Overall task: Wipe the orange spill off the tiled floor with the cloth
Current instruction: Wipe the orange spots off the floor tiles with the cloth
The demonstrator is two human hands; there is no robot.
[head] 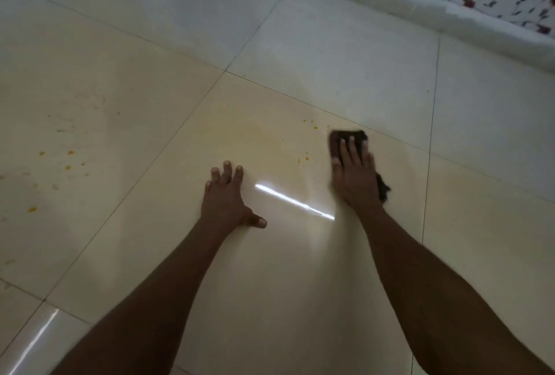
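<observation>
The orange spill (264, 137) lies smeared on the centre tile, with drops near the cloth (348, 137) and more scattered far left. The right hand (354, 176) presses the dark cloth flat, fingers straight and close together. The left hand (225, 197) braces on the floor (300, 284), fingers spread. Best to sweep leftward with even pressure, gathering rather than spreading. No writing is visible.

Dim light, bright glare streak on glossy floor (294, 200), soft blur
</observation>
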